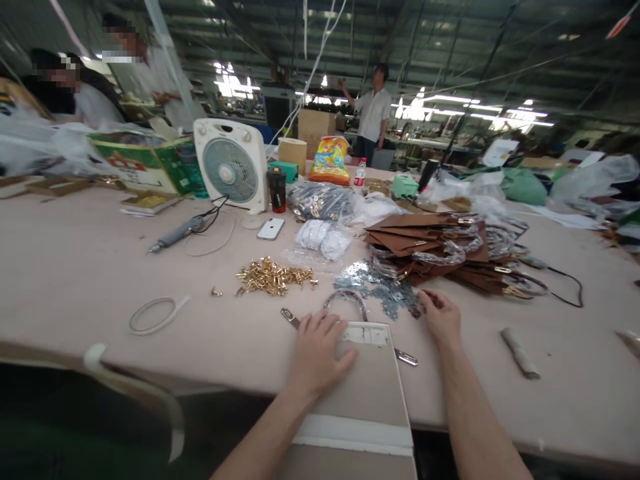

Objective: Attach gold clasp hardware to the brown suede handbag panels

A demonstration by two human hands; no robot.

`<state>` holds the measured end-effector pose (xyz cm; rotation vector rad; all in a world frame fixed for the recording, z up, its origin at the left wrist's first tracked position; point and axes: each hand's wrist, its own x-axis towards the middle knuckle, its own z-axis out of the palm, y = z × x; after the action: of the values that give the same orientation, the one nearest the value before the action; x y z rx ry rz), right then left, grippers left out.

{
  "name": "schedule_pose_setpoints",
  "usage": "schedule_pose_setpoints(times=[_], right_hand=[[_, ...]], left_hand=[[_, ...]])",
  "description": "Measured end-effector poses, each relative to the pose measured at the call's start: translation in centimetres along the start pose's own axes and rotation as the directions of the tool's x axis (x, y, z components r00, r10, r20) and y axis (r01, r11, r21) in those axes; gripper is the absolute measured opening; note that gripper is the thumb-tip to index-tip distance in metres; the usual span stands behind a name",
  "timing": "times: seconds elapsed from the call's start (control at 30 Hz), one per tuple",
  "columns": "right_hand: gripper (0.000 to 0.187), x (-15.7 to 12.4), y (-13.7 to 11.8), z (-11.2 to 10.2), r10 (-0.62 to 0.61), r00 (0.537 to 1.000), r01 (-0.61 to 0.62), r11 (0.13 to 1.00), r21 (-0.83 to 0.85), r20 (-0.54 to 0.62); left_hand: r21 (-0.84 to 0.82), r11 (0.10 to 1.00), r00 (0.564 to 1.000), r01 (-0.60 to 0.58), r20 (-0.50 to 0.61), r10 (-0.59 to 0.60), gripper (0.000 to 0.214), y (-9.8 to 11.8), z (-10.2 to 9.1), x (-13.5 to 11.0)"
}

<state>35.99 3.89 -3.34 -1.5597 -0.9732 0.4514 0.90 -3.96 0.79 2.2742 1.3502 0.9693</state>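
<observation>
Past the table edge (pixel 235 375) juts the beige panel (pixel 373 387).

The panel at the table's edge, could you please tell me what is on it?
The left hand rests on the panel; a white patch shows near the far end, and a pale band crosses closer in. What the hand covers cannot be seen.

On the table (pixel 100 267), hardware plates (pixel 393 295) lie behind the panel (pixel 367 380), between fasteners (pixel 273 276) left and bags (pixel 425 239) right.
</observation>
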Motion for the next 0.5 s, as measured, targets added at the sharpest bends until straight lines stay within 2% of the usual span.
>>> schedule_pose_setpoints(times=[0.07,0.13,0.23,0.3,0.37,0.43,0.5], right_hand=[[0.057,-0.4,-0.2,0.0,0.019,1.0,-0.017,0.997,0.079,-0.021],[0.053,-1.3,-0.9,0.1,0.046,0.999,-0.046,0.971,0.234,0.005],[0.043,-4.0,-3.5,0.8,0.049,0.979,-0.129,0.901,0.415,0.198],[0.038,-6.5,-6.1,1.8,0.041,0.921,-0.196,0.908,0.371,0.388],[0.038,-8.9,-8.7,3.3,0.047,0.818,-0.226,0.942,0.246,0.573],[0.037,-10.9,-10.6,4.8,0.021,0.722,-0.165,0.976,0.143,0.692],[0.035,-12.2,-11.6,6.1,0.001,0.676,-0.079,0.994,0.071,0.737]], left_hand=[[-0.011,1.0,1.0,0.02,-0.013,-0.02,0.051,0.2,-0.2,-0.1],[-0.01,0.999,0.999,0.037,-0.017,-0.037,0.054,0.3,-0.4,-0.1],[-0.011,0.999,0.998,0.048,-0.03,-0.048,0.057,0.5,-0.4,-0.1],[-0.012,0.999,0.998,0.049,-0.044,-0.05,0.058,0.5,-0.3,-0.1],[-0.014,0.999,0.997,0.048,-0.057,-0.049,0.057,0.6,-0.2,0.0],[-0.019,0.999,0.997,0.048,-0.067,-0.049,0.055,0.6,-0.2,0.1],[-0.017,0.998,0.996,0.052,-0.07,-0.053,0.053,0.6,-0.2,0.1]])
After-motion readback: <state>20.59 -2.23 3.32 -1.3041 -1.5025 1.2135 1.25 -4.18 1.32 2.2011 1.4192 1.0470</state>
